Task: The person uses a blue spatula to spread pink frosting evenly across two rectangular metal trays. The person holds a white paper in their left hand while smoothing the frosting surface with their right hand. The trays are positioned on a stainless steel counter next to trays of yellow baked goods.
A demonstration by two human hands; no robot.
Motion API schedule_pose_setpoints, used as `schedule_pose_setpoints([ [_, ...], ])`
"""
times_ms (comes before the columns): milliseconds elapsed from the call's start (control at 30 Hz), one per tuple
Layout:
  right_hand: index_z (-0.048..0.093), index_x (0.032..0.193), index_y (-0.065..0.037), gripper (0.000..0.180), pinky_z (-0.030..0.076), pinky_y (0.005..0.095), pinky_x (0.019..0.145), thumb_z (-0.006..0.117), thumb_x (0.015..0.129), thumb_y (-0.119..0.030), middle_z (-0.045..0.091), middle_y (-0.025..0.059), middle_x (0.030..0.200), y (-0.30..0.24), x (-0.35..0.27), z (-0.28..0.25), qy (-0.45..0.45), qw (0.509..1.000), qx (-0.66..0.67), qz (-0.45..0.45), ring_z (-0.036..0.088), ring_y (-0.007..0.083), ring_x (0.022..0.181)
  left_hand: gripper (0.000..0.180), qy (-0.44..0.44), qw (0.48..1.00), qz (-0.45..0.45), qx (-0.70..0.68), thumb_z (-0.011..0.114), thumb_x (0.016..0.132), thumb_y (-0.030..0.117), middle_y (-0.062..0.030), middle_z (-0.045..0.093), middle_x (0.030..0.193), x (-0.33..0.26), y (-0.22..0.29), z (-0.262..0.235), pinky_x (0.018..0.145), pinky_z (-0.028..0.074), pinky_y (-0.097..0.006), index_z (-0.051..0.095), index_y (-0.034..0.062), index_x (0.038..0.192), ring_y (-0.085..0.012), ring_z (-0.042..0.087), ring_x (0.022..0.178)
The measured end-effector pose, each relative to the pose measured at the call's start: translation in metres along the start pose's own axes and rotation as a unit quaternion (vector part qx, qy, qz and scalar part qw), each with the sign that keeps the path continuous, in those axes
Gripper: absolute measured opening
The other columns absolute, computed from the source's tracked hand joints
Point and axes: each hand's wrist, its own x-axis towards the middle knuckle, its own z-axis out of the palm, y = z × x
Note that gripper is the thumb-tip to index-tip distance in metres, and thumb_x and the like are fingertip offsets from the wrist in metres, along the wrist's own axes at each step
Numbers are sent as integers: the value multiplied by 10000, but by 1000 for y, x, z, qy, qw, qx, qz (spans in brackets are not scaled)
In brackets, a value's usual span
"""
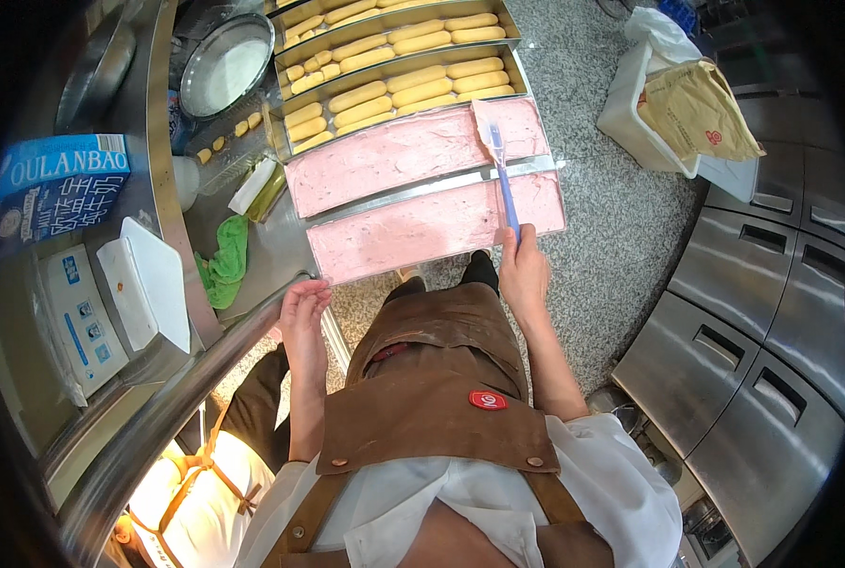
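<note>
My right hand (523,270) grips the blue handle of a spatula (501,170) whose pale blade rests on the pink cream in a long metal tray (413,151). A second tray of pink cream (437,227) lies nearest to me, under the handle. My left hand (302,317) is empty, fingers loosely curled, touching the near left corner of that tray at the counter's edge. Beyond them stand two trays of pale finger biscuits (399,90) laid in rows.
A green cloth (226,260) lies left of the trays. A round metal bowl (224,66), a blue carton (58,185) and a white scale (143,284) sit at left. Steel fridge doors (754,350) stand at right. Another person in a brown apron (214,464) crouches below left.
</note>
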Motion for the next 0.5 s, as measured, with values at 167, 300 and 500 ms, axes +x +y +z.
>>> schedule_pose_setpoints([
  [167,441,944,-44,285,413,545,567,394,989,-322,582,254,647,-17,-12,13,-1,1000,-14,-11,572,476,633,132,-13,1000,-5,2,473,908,46,-70,604,1005,-4,2,-2,861,441,-260,560,24,1005,-119,552,912],
  [300,438,942,-44,294,426,556,582,390,987,-331,587,255,638,-30,-19,21,-17,1000,-16,-14,582,477,633,135,-31,999,-11,5,468,913,39,-74,609,1007,-4,-1,-10,869,445,-266,557,18,1012,-122,559,910],
  [500,439,947,-40,286,448,544,595,394,982,-320,597,245,628,-49,-31,34,-33,998,-38,-26,598,461,627,157,-44,999,-18,9,449,898,16,-69,611,1000,-8,-3,-16,860,445,-266,564,19,1006,-119,552,908],
])
